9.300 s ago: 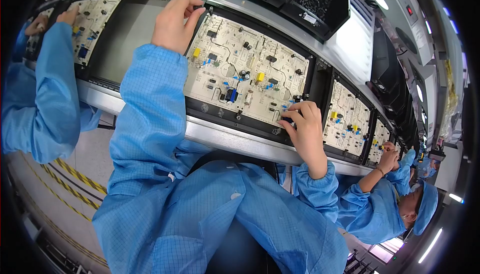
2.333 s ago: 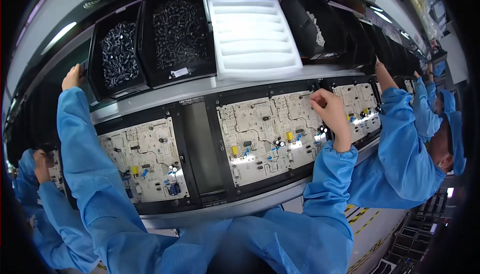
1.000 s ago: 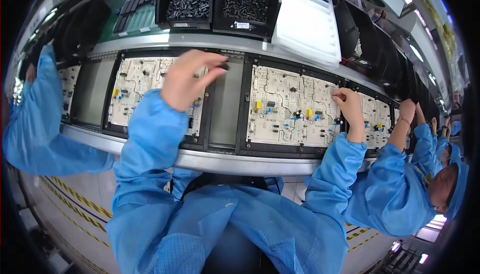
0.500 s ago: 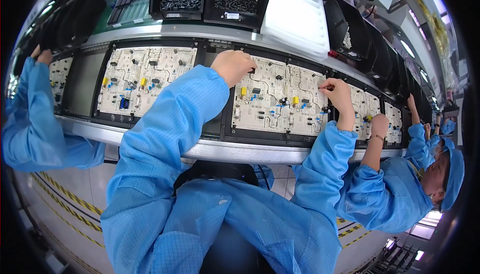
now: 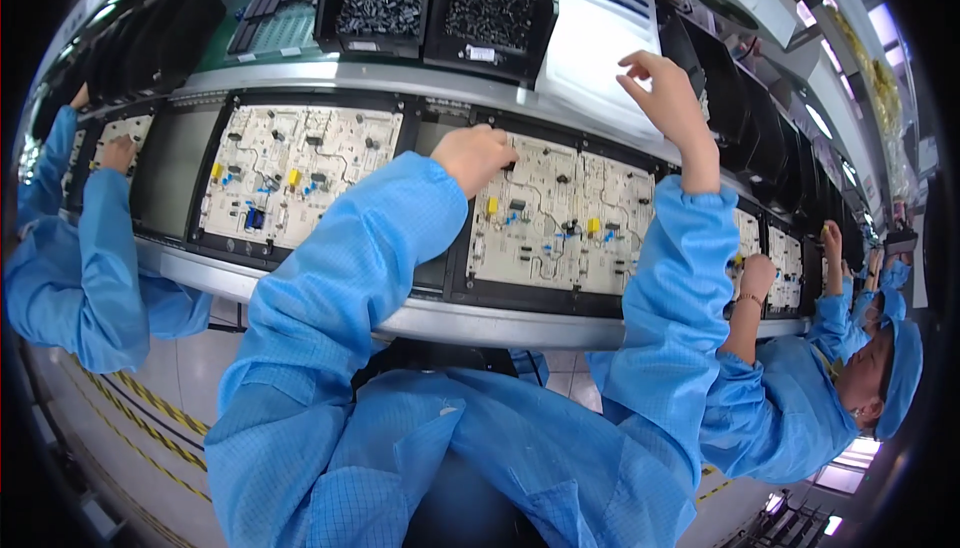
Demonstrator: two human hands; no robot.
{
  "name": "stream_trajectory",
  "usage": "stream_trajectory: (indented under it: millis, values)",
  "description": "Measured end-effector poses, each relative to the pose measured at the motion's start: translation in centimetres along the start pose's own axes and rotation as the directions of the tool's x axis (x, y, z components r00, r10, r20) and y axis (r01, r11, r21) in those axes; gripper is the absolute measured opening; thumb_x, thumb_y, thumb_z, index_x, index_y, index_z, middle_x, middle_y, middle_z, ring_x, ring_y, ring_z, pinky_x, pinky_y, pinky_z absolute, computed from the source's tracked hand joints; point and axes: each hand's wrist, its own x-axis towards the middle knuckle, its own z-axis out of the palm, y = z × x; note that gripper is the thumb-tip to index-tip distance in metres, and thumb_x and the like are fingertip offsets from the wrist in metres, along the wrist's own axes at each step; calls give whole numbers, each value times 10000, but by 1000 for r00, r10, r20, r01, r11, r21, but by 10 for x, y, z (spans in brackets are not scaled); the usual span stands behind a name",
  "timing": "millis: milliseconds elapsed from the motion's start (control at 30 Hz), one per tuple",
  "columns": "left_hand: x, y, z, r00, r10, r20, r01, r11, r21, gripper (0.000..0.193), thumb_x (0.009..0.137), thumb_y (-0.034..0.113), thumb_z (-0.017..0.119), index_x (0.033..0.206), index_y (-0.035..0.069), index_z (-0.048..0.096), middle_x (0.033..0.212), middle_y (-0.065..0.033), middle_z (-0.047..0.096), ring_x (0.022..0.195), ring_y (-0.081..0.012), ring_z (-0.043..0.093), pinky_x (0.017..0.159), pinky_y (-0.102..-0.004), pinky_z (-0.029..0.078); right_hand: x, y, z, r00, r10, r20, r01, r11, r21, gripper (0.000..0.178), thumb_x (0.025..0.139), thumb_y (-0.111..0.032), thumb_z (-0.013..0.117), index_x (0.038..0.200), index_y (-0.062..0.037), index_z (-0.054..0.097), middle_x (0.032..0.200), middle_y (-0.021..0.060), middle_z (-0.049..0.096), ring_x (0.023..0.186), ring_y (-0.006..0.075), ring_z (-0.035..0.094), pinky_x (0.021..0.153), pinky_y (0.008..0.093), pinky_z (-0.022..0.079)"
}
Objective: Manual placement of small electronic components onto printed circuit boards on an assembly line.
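My left hand [image 5: 474, 159] reaches over the upper left corner of a pale circuit board [image 5: 540, 193]. Its fingertips are closed on a small black component [image 5: 511, 166] at the board's surface, mostly hidden by the fingers. My right hand [image 5: 672, 100] is raised off the boards, over the right edge of a white tray [image 5: 592, 63]. Its thumb and forefinger are apart, and nothing shows between them. Beside the first board, a second pale board [image 5: 615, 213] in the same black frame carries yellow, blue and black parts. My right sleeve covers part of its right side.
Two black bins [image 5: 487, 8] of small dark parts stand behind the boards. Another populated board [image 5: 300, 163] lies to the left. A metal rail [image 5: 500, 324] runs along the front. Co-workers in blue sit at both sides; one hand [image 5: 757, 278] works close to my right arm.
My right hand has left the right-hand board and risen away from me toward the white tray, its fingers spreading. My left hand stays at its board corner. The whole view has shifted slightly.
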Motion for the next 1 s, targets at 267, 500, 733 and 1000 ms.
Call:
stream_trajectory:
  millis: [267,500,733,1000]
  values:
    - [0,0,3,998,-59,8,60,994,-93,204,768,142,552,951,157,639,920,-23,586,906,-213,548,757,-330,480,105,72,82,981,27,-195,-36,998,-46,384,705,-212,664,1024,-25,559,964,209,562,960,351,523,833,394,427]
    - [11,-2,-10,998,-59,38,64,987,-151,154,764,166,567,883,136,661,856,-57,615,883,-241,579,749,-352,477,111,84,132,839,123,-531,-180,982,-56,319,794,-220,519,1076,-76,556,1077,177,501,1007,337,472,881,401,381]
    - [3,-5,-6,993,81,-83,-86,994,-60,134,763,193,591,858,111,637,839,-21,622,786,-211,593,692,-321,472,104,74,132,815,170,-554,-313,933,-175,374,796,-290,473,1108,-105,567,1198,118,488,1120,291,401,953,417,312]
    - [2,-2,-6,988,111,-107,-109,994,19,145,753,186,604,877,116,629,838,0,622,771,-183,594,699,-298,462,101,76,128,813,230,-535,-343,932,-121,377,784,-321,505,1089,-113,582,1177,81,518,1128,283,410,968,392,313]
